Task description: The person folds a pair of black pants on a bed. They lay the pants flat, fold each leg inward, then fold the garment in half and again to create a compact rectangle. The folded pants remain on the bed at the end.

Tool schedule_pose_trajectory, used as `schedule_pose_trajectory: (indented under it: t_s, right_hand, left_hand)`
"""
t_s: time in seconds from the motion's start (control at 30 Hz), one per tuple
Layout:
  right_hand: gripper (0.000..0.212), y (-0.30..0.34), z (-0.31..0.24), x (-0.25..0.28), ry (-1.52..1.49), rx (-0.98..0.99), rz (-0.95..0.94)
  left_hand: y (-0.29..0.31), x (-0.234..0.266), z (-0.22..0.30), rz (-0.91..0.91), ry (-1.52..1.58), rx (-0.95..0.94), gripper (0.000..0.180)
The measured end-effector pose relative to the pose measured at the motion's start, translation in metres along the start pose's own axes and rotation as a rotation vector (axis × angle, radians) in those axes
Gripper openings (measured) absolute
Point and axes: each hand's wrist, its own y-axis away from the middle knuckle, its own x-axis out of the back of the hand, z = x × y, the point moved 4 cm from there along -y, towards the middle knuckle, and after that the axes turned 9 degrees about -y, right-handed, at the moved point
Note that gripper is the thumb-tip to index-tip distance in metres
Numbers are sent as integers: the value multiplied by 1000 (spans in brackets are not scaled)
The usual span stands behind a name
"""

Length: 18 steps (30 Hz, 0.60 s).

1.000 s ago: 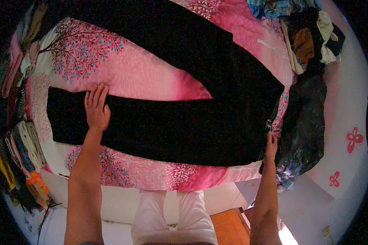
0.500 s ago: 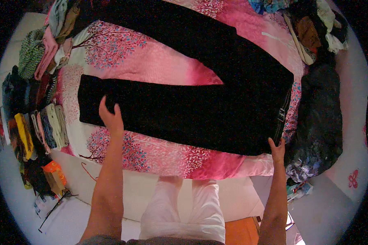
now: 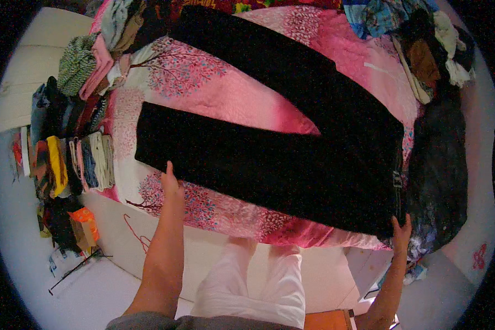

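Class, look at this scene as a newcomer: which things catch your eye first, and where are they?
A pair of black trousers lies spread across the pink floral bedsheet, legs pointing left. The left hand touches the lower leg's near edge; the right hand is at the waistband corner. Folded clothes are stacked at the left.

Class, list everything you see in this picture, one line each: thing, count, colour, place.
trousers: one pair, black, spread flat across the bed
bedsheet: one, pink with tree print, under the trousers
folded clothes stack: one row, mixed colours, left edge of the bed
loose clothes pile: one heap, mixed colours, upper right
dark garment: one, right of the waistband
left hand: at the lower leg's near edge
right hand: at the waistband corner
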Motion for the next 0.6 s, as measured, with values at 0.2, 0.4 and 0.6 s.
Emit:
schedule_pose_trajectory:
  t_s: [0.2,0.4,0.6]
  right_hand:
    - [73,14,76,57,311,14,9]
    - [63,51,46,4,840,-123,-72]
    - [45,30,-109,-76,649,540,22]
  left_hand:
    - [16,68,-56,74,-484,-499,64]
    - [40,91,-33,143,-713,-310,47]
    - [-21,-2,55,-28,-276,-665,39]
